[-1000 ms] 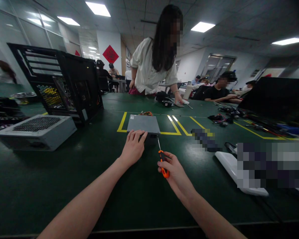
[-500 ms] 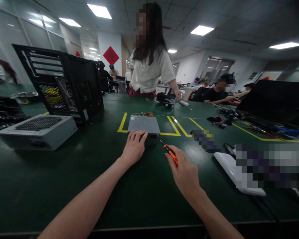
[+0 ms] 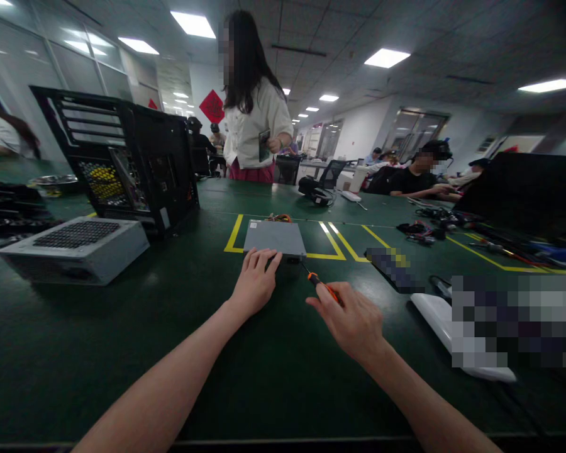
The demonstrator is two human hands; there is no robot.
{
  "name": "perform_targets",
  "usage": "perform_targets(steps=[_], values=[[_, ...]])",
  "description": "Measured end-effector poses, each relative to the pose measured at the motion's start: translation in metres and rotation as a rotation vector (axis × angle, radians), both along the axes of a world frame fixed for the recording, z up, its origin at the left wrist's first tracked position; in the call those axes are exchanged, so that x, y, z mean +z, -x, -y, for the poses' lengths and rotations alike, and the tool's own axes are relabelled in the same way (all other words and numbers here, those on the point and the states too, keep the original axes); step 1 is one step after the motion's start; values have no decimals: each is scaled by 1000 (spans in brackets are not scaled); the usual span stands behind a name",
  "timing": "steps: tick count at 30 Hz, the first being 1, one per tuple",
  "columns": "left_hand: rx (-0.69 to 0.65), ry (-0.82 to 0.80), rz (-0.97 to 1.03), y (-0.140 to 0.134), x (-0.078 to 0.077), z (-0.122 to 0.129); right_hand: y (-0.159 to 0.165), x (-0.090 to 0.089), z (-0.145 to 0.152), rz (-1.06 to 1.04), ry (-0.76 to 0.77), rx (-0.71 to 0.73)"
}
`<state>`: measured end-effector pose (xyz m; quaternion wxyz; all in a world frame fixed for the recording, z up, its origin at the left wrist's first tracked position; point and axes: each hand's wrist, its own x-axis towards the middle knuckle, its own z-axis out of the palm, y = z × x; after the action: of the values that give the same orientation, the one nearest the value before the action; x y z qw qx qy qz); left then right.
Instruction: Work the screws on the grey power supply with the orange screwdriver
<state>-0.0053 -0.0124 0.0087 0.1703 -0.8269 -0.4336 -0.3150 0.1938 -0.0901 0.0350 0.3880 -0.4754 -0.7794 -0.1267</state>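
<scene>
A small grey computer power supply (image 3: pixel 274 236) lies flat on the green table, with colored cables (image 3: pixel 280 218) behind it. My left hand (image 3: pixel 257 280) is closed over its near edge, fingertips on the top face and thumb hidden. In my right hand (image 3: pixel 353 318) is an orange and black screwdriver (image 3: pixel 324 288), the fingers wrapped round its handle. The shaft points at the lower right corner of the power supply's near face. Whether the tip sits in a screw is too small to tell.
To the left are a larger grey power supply (image 3: pixel 75 251) and a black computer case (image 3: pixel 158 167). A white device (image 3: pixel 434 321) and a dark, partly blurred object (image 3: pixel 391 270) lie at right. A person (image 3: pixel 255 119) stands across the table near a black headset (image 3: pixel 315 190).
My right hand has shifted slightly right and turned about the screwdriver, its index finger and thumb now apart. The person opposite moved left, hand now off the table and holding a dark flat object.
</scene>
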Motion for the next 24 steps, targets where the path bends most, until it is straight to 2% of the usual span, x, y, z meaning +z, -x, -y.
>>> perform_targets(steps=[3, 6, 8, 13, 19, 24], values=[[6, -9, 1, 0, -1, -1, -4, -4, -3, 228, -289, -33], [5, -20, 0, -1, -1, -1, -3, -5, -2, 337, -387, 57], [9, -25, 0, -1, -2, -1, -3, -5, -1, 379, -407, 84], [21, -19, -11, -2, -2, -1, -2, -5, 1, 344, -353, -39], [26, -18, -12, -2, -1, -1, 0, -9, 3, 407, -398, -38], [28, -17, -18, -2, -1, -1, 0, -10, 6, 366, -305, -116]])
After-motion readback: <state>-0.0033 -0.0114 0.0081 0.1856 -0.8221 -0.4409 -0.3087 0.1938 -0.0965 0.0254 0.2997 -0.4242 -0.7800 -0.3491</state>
